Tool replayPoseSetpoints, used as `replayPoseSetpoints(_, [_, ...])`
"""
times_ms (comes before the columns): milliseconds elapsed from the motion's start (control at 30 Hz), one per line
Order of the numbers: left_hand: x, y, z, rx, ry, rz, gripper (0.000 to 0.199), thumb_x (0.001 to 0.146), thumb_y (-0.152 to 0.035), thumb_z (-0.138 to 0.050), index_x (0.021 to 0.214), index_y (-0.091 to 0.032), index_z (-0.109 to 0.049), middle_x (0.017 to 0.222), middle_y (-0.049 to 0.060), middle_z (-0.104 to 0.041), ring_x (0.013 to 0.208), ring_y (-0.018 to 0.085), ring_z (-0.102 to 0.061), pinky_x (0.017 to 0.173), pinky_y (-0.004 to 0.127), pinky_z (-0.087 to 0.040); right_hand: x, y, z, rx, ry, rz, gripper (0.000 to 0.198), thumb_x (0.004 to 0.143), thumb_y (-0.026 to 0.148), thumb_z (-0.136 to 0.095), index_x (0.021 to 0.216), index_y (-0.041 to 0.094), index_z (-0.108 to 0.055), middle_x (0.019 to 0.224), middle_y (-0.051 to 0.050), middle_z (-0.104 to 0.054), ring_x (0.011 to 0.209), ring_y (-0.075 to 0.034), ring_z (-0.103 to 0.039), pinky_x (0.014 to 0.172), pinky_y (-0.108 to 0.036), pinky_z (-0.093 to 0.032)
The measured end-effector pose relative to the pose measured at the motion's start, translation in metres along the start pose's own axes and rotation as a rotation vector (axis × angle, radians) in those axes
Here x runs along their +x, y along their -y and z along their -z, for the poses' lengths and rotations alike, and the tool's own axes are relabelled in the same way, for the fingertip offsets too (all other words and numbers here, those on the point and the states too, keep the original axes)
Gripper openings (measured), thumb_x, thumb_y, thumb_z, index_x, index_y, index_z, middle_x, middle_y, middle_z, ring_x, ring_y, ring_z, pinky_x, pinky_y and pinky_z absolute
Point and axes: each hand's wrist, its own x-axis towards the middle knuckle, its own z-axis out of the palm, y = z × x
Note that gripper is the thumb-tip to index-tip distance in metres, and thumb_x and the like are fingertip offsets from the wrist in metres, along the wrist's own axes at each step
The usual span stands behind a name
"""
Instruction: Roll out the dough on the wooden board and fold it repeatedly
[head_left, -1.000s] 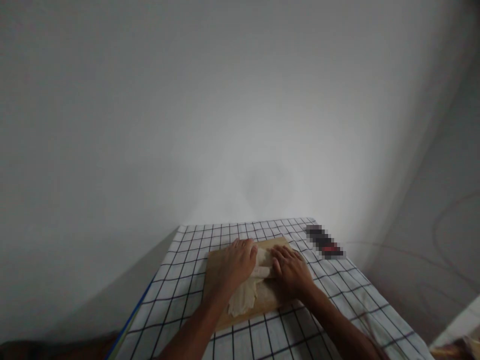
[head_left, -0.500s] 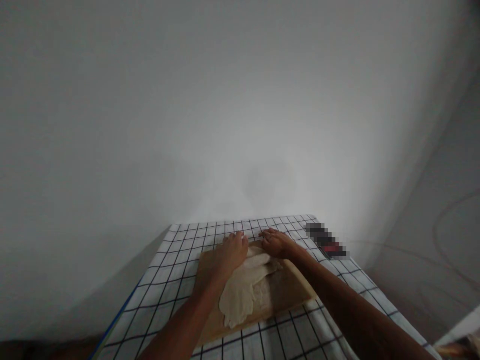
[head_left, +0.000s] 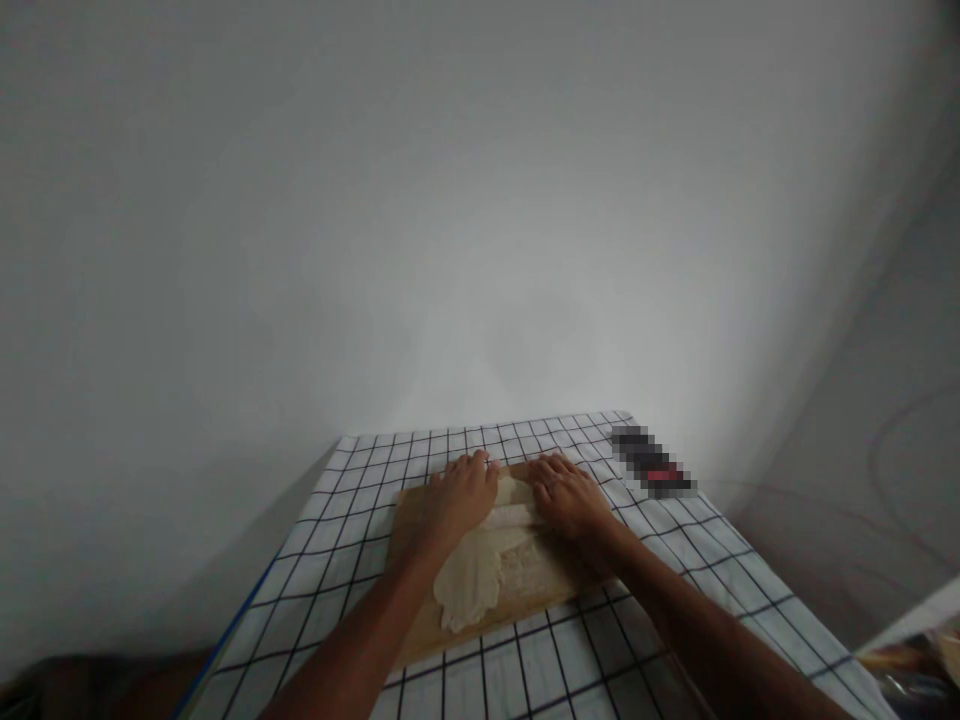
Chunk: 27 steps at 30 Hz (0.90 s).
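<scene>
left grip (head_left: 466,488): palm down by pale roll's (head_left: 514,515) left end, fingers forward, cannot tell how closed | right grip (head_left: 568,498): same at right end | roll: crosswise between grips | dough (head_left: 469,585): flat on board (head_left: 544,580), spreading nearer than left grip

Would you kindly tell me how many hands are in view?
2: the left hand on the left and the right hand on the right, both over the wooden board, dough showing between them; none seems hidden.

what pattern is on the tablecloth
The tablecloth is white with a dark grid, clearest in the head view.
</scene>
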Motion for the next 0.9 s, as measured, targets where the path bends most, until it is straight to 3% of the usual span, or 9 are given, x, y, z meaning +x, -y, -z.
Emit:
replayPoseSetpoints(233, [-0.008,-0.003,0.002,-0.012,-0.047,-0.025,0.038,0.104,-0.042,-0.033,0.127,-0.024,-0.057,0.123,0.010,-0.069,0.118,0.030,-0.060,0.098,0.048,-0.043,-0.020,0.013,0.010,-0.003,-0.046,-0.018,0.039,0.102,0.031,-0.037,0.134,0.024,-0.057,0.143,-0.007,-0.058,0.136,-0.024,-0.045,0.111,-0.042,-0.036])
replayPoseSetpoints(567, [-0.016,-0.005,0.006,-0.031,-0.048,-0.063,0.038,0.104,-0.043,-0.036,0.131,-0.029,-0.058,0.131,0.007,-0.067,0.126,0.026,-0.055,0.107,0.043,-0.036,-0.053,0.029,0.005,-0.048,-0.097,-0.031,0.044,0.106,0.033,-0.029,0.138,0.020,-0.055,0.146,-0.010,-0.057,0.140,-0.028,-0.043,0.113,-0.045,-0.032])
replayPoseSetpoints(733, [0.000,-0.005,0.004,-0.066,0.013,-0.025,0.040,0.103,-0.046,-0.035,0.129,-0.026,-0.059,0.131,0.009,-0.067,0.125,0.028,-0.058,0.101,0.043,-0.042,-0.030,0.018,0.004,-0.020,-0.099,-0.038,0.039,0.105,0.034,-0.032,0.129,0.022,-0.060,0.140,-0.010,-0.060,0.133,-0.025,-0.049,0.110,-0.042,-0.035])
replayPoseSetpoints(900, [0.018,-0.004,0.006,-0.151,-0.039,0.065,0.042,0.104,-0.047,-0.030,0.120,-0.024,-0.062,0.124,0.010,-0.070,0.114,0.027,-0.064,0.091,0.038,-0.046,0.017,-0.002,0.003,0.004,0.047,-0.065,0.038,0.103,0.035,-0.034,0.124,0.022,-0.063,0.128,-0.010,-0.066,0.121,-0.022,-0.058,0.099,-0.035,-0.044])
